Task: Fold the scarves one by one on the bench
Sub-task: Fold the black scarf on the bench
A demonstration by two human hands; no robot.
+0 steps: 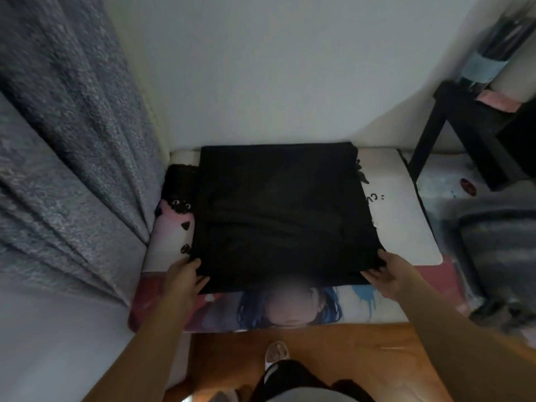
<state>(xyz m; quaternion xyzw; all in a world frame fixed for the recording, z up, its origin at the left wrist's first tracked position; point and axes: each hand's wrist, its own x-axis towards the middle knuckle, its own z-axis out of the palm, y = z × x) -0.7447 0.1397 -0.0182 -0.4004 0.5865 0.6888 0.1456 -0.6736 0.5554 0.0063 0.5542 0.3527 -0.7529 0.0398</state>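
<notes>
A black scarf (278, 216) lies spread flat as a large rectangle across the bench (406, 227), which wears a white and pink printed cover. My left hand (184, 278) grips the scarf's near left corner. The near right corner is held by my right hand (390, 274). Both near corners are pinched between thumb and fingers at the bench's front part. Fringe shows at the scarf's far right edge.
A grey curtain (66, 146) hangs at the left. The white wall (275, 68) stands right behind the bench. A black side table (478, 132) and grey fabric (499, 256) are at the right. Wooden floor (319, 358) and my slippered foot (277, 351) lie below.
</notes>
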